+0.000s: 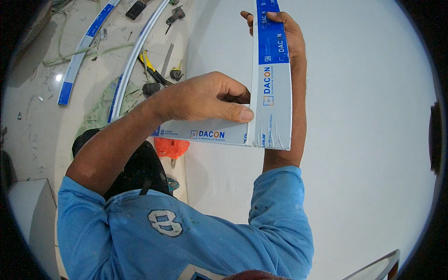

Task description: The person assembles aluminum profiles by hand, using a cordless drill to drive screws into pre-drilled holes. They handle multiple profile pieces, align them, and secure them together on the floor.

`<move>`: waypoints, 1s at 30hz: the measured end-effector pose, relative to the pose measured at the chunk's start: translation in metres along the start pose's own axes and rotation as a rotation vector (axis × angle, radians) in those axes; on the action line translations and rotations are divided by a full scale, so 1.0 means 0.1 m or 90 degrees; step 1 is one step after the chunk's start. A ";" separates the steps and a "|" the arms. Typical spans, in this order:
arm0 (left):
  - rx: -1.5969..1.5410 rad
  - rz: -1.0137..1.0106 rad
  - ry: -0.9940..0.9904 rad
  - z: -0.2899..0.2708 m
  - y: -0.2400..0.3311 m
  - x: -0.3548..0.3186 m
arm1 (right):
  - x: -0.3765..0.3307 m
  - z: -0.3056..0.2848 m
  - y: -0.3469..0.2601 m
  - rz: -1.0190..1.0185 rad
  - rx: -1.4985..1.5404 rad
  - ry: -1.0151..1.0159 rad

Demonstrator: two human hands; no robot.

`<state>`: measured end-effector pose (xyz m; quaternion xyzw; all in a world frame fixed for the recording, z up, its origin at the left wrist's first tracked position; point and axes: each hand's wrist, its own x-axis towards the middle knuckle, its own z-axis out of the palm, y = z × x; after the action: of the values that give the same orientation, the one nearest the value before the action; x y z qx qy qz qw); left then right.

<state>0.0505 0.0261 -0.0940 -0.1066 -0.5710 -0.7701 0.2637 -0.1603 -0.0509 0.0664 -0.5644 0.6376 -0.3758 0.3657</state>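
Observation:
A frame of aluminium profiles in white and blue protective film is in front of me. Its upright profile point(275, 79) meets the bottom profile point(205, 134) at a corner. My left hand point(210, 99) is closed at this corner, thumb pressed on the upright's inner edge and fingers curled partly out of sight. Higher up, my right hand point(287, 28) grips the upright from its right side, thumb on the front and fingertips showing past the left edge. Another long profile point(135, 56) runs up from the bottom profile's left end; my left forearm covers part of that area.
On the floor at left lie a separate film-covered strip point(74, 70), yellow-black pliers point(148, 65), a thin metal strip point(167, 59), a drill-like tool point(176, 17), a black box-shaped object point(136, 9) and an orange plastic bag point(171, 147). A large white surface point(364, 130) fills the right.

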 end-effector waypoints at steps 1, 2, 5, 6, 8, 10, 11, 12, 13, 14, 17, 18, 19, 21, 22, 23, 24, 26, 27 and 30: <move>-0.020 -0.006 -0.002 -0.01 0.01 0.00 | 0.01 0.02 -0.01 -0.010 -0.001 -0.003; -0.008 0.011 0.006 -0.01 0.03 -0.01 | 0.00 0.06 -0.03 -0.020 -0.002 -0.005; 0.005 0.058 0.011 0.05 0.08 -0.03 | 0.00 0.01 -0.03 -0.019 -0.027 -0.007; -0.001 0.071 0.008 0.07 0.08 -0.05 | 0.02 0.01 -0.03 -0.017 -0.038 -0.010; 0.002 0.074 0.004 0.06 0.07 -0.05 | 0.04 0.02 -0.05 -0.021 -0.043 -0.015; 0.017 0.052 -0.005 0.05 0.05 -0.03 | -0.02 0.08 -0.08 -0.023 -0.036 -0.004; 0.040 0.051 0.004 0.05 0.06 -0.03 | -0.07 0.13 -0.09 -0.026 -0.025 0.006; 0.065 0.049 0.010 0.05 0.07 -0.03 | -0.11 0.16 -0.10 -0.031 -0.013 0.018; 0.091 0.046 0.017 0.06 0.08 -0.02 | -0.09 0.13 -0.08 -0.020 0.000 0.015; 0.073 0.009 0.036 0.05 0.07 0.00 | -0.05 0.09 -0.05 -0.010 0.014 0.011; 0.026 -0.073 0.120 0.05 0.08 -0.02 | -0.11 0.18 -0.11 -0.029 -0.019 0.008; 0.018 -0.080 0.165 0.09 0.15 -0.07 | -0.14 0.21 -0.12 -0.046 -0.039 0.010; -0.003 -0.060 0.166 0.10 0.17 -0.07 | -0.11 0.17 -0.08 -0.038 -0.038 -0.001; -0.058 0.012 0.122 0.09 0.18 -0.07 | 0.01 0.07 -0.03 -0.028 -0.037 -0.029; -0.041 0.054 0.075 0.06 0.16 -0.07 | 0.02 -0.05 -0.07 -0.020 -0.006 -0.005; -0.021 0.097 0.031 0.04 0.17 -0.09 | 0.02 -0.26 -0.11 -0.014 0.042 0.009; 0.052 0.130 -0.009 0.03 0.22 -0.08 | 0.05 -0.42 -0.08 -0.004 0.101 0.011; 0.135 0.013 -0.048 0.05 0.29 -0.04 | -0.04 -0.35 0.28 0.011 0.077 0.092; 0.192 0.052 -0.012 0.10 0.24 -0.03 | -0.40 -0.17 0.16 -0.001 -0.036 0.179; 0.098 -0.062 0.020 0.17 0.29 -0.17 | -0.99 0.29 0.32 -0.008 0.033 0.259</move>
<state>0.0776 0.0408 -0.0722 -0.0462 -0.6286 -0.7376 0.2423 -0.1392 0.0480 0.0292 -0.4714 0.6849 -0.5006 0.2410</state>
